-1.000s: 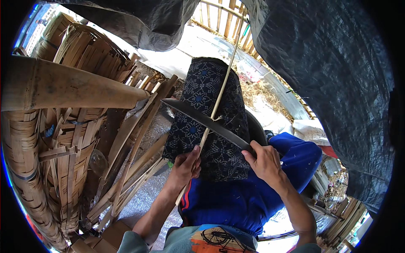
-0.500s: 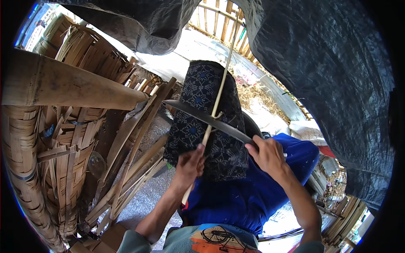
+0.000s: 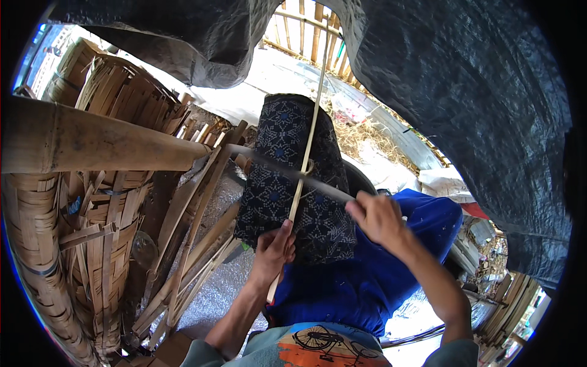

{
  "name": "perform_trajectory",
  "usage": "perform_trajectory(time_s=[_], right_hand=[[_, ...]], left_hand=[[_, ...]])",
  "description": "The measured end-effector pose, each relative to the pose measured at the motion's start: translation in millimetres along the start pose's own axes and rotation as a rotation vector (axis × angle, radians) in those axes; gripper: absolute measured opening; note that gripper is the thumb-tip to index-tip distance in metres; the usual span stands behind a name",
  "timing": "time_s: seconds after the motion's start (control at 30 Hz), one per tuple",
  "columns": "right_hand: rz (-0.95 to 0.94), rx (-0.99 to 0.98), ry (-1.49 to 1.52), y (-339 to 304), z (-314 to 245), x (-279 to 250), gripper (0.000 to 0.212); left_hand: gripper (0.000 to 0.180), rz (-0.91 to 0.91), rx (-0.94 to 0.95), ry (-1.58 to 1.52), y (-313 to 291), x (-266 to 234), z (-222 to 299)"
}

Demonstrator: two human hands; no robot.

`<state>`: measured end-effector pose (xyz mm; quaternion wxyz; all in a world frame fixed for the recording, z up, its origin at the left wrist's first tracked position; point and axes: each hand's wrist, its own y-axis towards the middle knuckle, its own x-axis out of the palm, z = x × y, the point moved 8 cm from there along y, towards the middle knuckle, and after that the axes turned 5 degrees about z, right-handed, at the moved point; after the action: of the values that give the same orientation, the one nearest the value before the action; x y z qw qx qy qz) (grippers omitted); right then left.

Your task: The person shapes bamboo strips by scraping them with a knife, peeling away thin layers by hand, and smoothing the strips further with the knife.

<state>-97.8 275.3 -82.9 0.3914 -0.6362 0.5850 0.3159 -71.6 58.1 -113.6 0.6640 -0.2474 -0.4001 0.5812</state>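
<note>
A long, thin bamboo strip (image 3: 312,131) slants across a dark patterned cloth (image 3: 264,202) draped over my lap, its far tip reaching toward the fence. My left hand (image 3: 273,252) is closed round the strip's lower part, thumb along it, and its butt end shows below the hand. In my right hand (image 3: 380,221) is the handle of a long-bladed knife (image 3: 333,189), mostly hidden by the fingers. The blade lies crosswise over the strip and is smeared by motion. A pale curl of shaving (image 3: 309,166) stands where blade and strip cross.
On the left, a thick bamboo pole (image 3: 122,137) juts in above woven bamboo panels (image 3: 30,220). Split bamboo pieces (image 3: 189,263) lean beside my left arm. Dark plastic sheeting (image 3: 465,110) hangs at the right and overhead. A bamboo fence (image 3: 309,27) stands at the back.
The knife and right hand have shifted slightly left and toward me along the strip. The left hand still grips the strip. The view has tilted slightly.
</note>
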Motion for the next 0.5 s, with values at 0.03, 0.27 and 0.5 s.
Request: perform_trajectory(time_s=[0.03, 0.27, 0.5], right_hand=[[0.017, 0.003, -0.04, 3, 5, -2, 0.043], [0.056, -0.099, -0.058, -1, -5, 0, 0.044], [-0.018, -0.001, -0.041, -8, 0, 7, 0.044]], left_hand=[[0.043, -0.006, 0.0, 0.004, 4, 2, 2], [0.044, 0.026, 0.015, -0.12, 6, 3, 3], [0.041, -0.08, 0.036, -0.094, 2, 6, -5]])
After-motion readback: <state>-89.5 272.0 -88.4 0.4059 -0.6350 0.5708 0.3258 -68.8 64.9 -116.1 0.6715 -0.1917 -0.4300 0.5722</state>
